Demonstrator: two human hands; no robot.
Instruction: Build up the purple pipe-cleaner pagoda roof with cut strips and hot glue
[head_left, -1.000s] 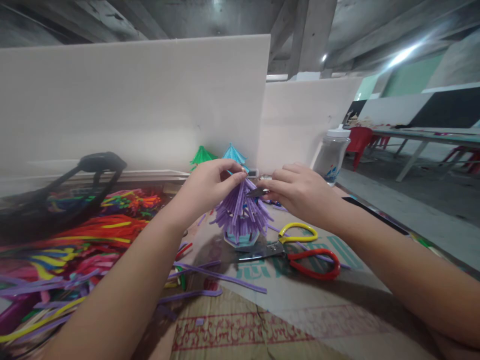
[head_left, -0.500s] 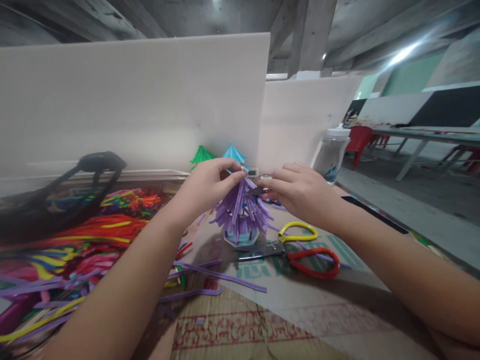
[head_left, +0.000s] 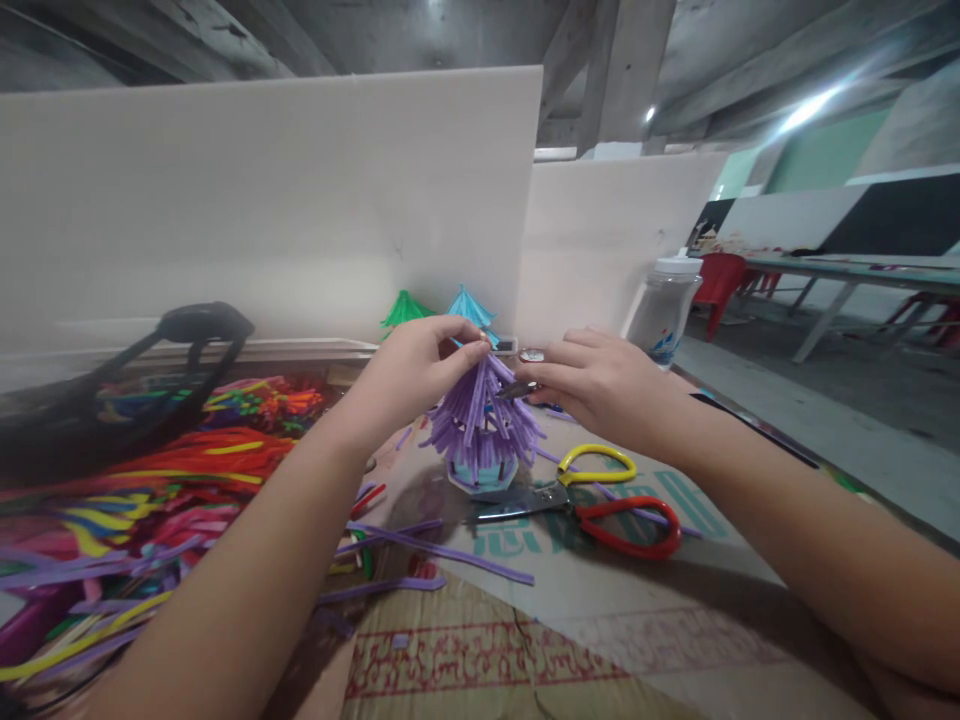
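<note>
A tiered purple pipe-cleaner model [head_left: 484, 415] stands upright on a pale, angular base in the middle of the table. My left hand [head_left: 442, 365] pinches its pointed top between thumb and fingers. At its upper right side, my right hand [head_left: 592, 380] has its fingers closed around a small dark pointed tool [head_left: 516, 391], whose tip is at the purple strands. Part of that tool is hidden by the fingers. Scissors [head_left: 559, 495] with one yellow and one red handle lie in front of the model.
Loose purple strips [head_left: 465, 562] lie before the model. Colourful pipe cleaners [head_left: 202, 460] are heaped at left, under a blurred black object [head_left: 202, 325]. Behind stand green [head_left: 405, 308] and blue [head_left: 463, 305] cone-shaped tops, a white board [head_left: 262, 210] and a clear bottle [head_left: 661, 310].
My right hand has shifted slightly to the right, and the tool's tip has moved a little down and right. My left hand stays at the model's top.
</note>
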